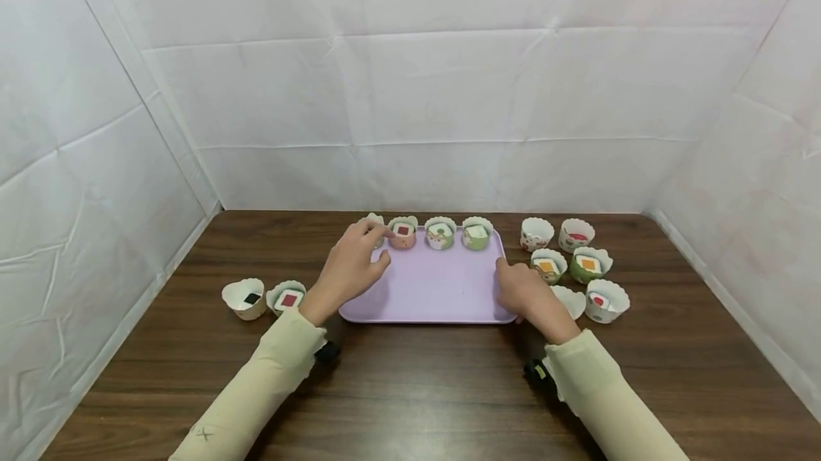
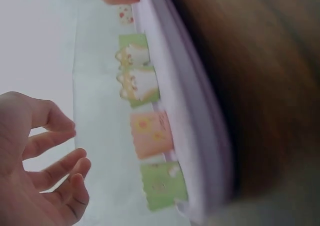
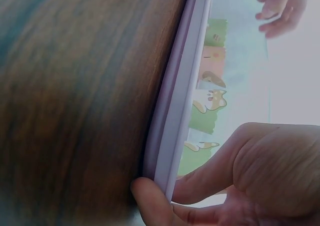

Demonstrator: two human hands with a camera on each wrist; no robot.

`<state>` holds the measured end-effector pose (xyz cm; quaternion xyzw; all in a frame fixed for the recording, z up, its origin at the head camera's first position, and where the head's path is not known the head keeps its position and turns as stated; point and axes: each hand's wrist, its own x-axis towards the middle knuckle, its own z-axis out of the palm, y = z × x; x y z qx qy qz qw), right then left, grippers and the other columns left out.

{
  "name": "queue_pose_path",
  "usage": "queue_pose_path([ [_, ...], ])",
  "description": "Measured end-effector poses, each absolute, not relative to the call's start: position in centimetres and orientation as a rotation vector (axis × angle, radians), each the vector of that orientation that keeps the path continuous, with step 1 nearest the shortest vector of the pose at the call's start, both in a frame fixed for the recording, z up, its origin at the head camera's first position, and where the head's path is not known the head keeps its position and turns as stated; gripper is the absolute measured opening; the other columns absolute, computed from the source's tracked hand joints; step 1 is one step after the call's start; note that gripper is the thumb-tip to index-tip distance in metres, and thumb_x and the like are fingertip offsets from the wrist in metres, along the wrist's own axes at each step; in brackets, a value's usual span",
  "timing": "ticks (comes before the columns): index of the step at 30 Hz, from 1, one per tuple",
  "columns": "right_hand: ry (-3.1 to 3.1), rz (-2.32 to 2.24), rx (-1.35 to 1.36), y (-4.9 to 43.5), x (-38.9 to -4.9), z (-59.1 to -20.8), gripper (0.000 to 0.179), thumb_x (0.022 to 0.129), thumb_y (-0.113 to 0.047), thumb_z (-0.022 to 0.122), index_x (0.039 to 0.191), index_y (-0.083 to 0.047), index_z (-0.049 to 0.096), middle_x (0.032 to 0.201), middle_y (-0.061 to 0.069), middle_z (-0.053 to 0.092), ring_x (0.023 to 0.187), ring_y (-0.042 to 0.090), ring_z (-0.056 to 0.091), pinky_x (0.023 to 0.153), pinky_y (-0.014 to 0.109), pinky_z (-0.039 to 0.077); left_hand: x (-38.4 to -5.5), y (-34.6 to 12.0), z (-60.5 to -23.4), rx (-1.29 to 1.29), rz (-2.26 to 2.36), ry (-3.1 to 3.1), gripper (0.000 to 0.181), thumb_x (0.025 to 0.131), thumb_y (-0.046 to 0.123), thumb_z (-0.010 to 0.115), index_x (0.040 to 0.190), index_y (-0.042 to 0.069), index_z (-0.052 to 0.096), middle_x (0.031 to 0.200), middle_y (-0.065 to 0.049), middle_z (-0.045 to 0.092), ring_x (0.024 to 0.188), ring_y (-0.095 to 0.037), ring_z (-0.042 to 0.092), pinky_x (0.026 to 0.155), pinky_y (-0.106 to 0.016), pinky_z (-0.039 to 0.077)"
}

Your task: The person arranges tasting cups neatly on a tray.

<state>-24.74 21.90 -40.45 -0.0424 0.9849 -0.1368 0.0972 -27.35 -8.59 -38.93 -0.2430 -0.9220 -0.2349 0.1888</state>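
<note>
A lilac tray [image 1: 436, 290] lies on the table, and my right hand [image 1: 527, 293] pinches its right rim. In the right wrist view the thumb and a finger [image 3: 152, 201] of that hand are on either side of the rim. Several paper cups stand in a row along the tray's far edge, among them a pink cup [image 1: 403, 234] and a green cup [image 1: 477, 234]. Above the left part of the tray hovers my left hand [image 1: 353, 261], its fingers loosely bent and holding nothing. It partly hides the leftmost green cup [image 2: 162, 186], which shows in the left wrist view.
Left of the tray stand a pale cup [image 1: 245, 298] with a black-marked piece and another cup [image 1: 286, 297] with a red-marked piece. Several more cups, including a white cup [image 1: 606, 301], stand right of the tray. White cloth [image 1: 410, 90] surrounds the wooden table [image 1: 410, 390].
</note>
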Motion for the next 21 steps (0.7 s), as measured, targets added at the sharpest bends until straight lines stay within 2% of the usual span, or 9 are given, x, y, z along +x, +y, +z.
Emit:
queue_pose_path([
  [7,2.925,-0.399,-0.143,21.9,-24.8,-40.6,0.031,0.101,-0.007,0.041,0.124,0.010,0.052,0.103,0.037,0.063,0.046,0.021,0.062,0.038,0.028,0.054,-26.7,-11.8,-39.5,-0.601,-0.685,-2.587,0.026,0.090,0.011,0.067,0.115,0.010,0.074,0.115,-0.011,0.066,0.099,-0.029,0.060,0.077,-0.044,0.057],
  [12,2.926,-0.411,-0.156,21.8,-24.6,-40.5,0.032,0.102,-0.007,0.040,0.126,0.010,0.052,0.103,0.037,0.063,0.046,0.021,0.062,0.038,0.027,0.053,-26.3,-14.3,-39.9,-0.553,-0.684,-2.599,0.024,0.091,0.011,0.066,0.113,0.010,0.074,0.111,-0.012,0.067,0.097,-0.029,0.061,0.078,-0.046,0.056],
  [21,2.921,-0.403,-0.133,21.9,-24.7,-40.4,0.034,0.102,-0.008,0.042,0.129,0.010,0.051,0.103,0.035,0.064,0.045,0.020,0.063,0.038,0.027,0.053,-25.3,-18.8,-39.6,-0.504,-0.696,-2.626,0.024,0.096,0.011,0.065,0.118,0.008,0.072,0.119,-0.018,0.066,0.099,-0.034,0.062,0.076,-0.051,0.055],
])
